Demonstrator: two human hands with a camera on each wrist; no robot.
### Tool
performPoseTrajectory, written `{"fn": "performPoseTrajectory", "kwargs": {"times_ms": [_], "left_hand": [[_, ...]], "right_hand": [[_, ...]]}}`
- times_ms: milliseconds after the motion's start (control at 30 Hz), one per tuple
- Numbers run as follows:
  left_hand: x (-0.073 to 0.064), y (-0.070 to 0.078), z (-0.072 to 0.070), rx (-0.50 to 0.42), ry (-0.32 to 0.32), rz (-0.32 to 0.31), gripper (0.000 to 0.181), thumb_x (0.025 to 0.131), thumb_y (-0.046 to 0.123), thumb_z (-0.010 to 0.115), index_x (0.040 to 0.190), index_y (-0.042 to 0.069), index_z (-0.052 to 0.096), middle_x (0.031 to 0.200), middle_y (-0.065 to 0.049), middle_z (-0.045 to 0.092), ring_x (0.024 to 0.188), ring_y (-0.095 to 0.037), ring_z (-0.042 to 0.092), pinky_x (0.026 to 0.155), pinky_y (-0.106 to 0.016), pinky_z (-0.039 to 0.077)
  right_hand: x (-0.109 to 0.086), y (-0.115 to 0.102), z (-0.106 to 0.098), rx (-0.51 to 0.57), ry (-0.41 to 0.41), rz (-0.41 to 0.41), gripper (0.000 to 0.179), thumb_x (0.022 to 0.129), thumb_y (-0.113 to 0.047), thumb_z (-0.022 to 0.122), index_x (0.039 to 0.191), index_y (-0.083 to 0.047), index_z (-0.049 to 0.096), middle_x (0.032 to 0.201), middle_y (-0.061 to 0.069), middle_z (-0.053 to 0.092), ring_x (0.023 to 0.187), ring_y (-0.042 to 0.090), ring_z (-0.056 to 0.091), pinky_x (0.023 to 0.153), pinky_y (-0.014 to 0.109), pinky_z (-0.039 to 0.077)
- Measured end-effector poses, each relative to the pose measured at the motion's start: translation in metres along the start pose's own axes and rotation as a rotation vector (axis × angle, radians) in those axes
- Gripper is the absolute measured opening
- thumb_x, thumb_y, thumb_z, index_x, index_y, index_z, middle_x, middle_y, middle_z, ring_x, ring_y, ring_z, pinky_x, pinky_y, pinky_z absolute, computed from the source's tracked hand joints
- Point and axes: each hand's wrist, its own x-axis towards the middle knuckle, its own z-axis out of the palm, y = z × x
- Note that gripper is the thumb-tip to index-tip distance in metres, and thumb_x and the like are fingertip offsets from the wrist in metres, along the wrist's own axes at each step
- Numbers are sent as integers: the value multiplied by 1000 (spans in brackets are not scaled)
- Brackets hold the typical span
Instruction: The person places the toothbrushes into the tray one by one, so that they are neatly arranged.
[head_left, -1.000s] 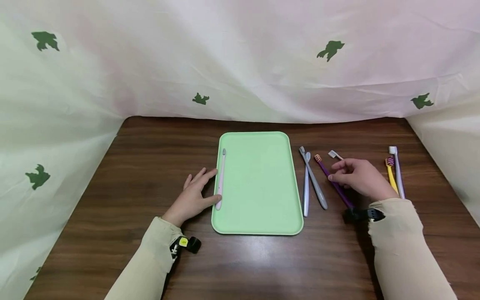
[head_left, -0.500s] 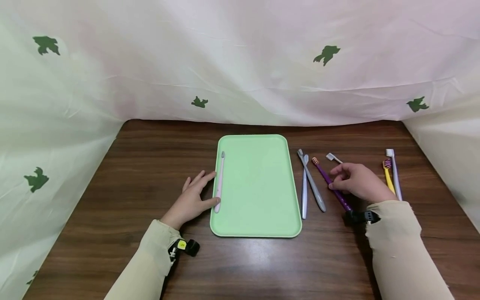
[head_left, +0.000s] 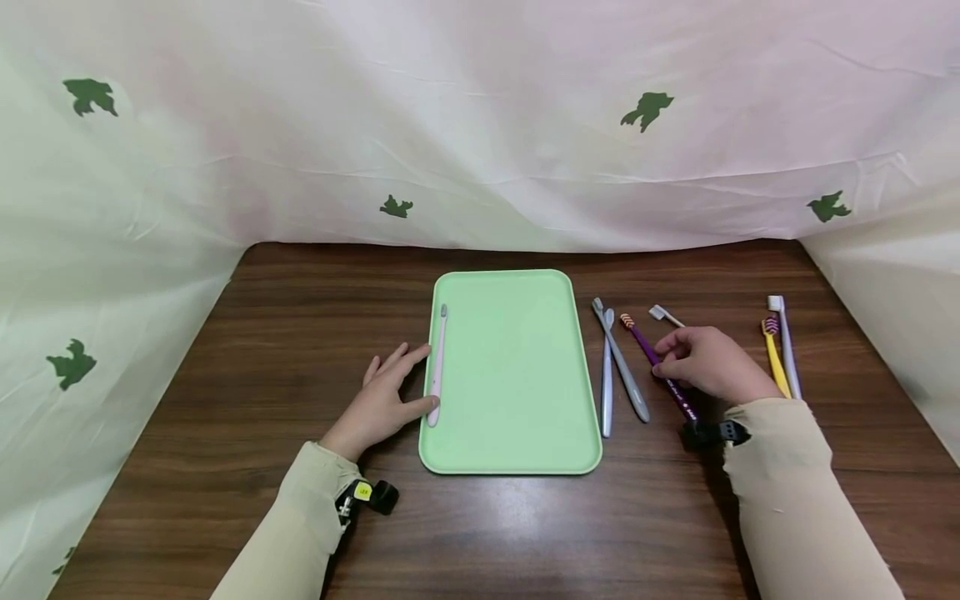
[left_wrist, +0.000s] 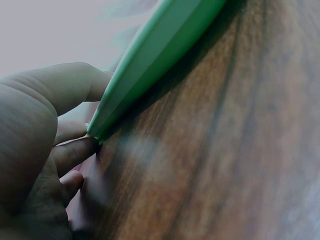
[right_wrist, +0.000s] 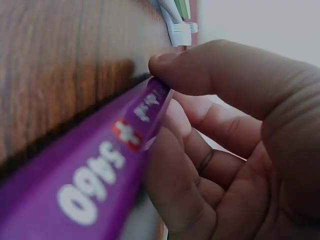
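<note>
Purple toothbrush (head_left: pixel 679 398) lies pinched in the right grip (head_left: pixel 708 362), protruding both ways.

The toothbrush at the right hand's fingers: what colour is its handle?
Purple handle; the right wrist view shows it best.

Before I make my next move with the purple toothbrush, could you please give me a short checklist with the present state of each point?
1. Right hand gripping the purple toothbrush: ok, it is pinched between thumb and fingers.
2. Purple toothbrush fully off the table: cannot tell.
3. Left hand at the tray: ok, it touches the left edge.
4. Room on the tray: ok, the pink toothbrush lies along the left side only.
5. Low path to the tray: probably not ok, as the gray toothbrush and blue toothbrush lie crossed in between.
</note>
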Motion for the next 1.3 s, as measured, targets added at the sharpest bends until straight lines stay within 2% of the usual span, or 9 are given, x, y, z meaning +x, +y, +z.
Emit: {"fn": "performPoseTrajectory", "kwargs": {"times_ms": [667,900,1300], "left_hand": [[-1,-1,1,5,10,12,79,89,26,76,157,15,36,157,-9,41,153,-28,15,121,-53,-7],[0,0,1,-3,10,8,80,89,27,76,157,16,36,157,-10,40,154,-27,14,121,-53,-7],[0,-1,1,5,12,22,79,89,26,76,157,14,37,157,-10,40,153,-28,15,121,-54,-7]], "right_hand": [[-1,-1,0,12,32,-3,39,90,-24,73,117,3,65,93,9,68,76,18,60,63,30,52],[-3,-7,1,15,62,-13,39,89,-26,74,116,1,66,96,9,68,77,17,60,63,29,50],[-1,-22,12,56,69,-63,32,90,-18,71,114,2,66,93,10,67,76,18,60,62,28,52]]}}
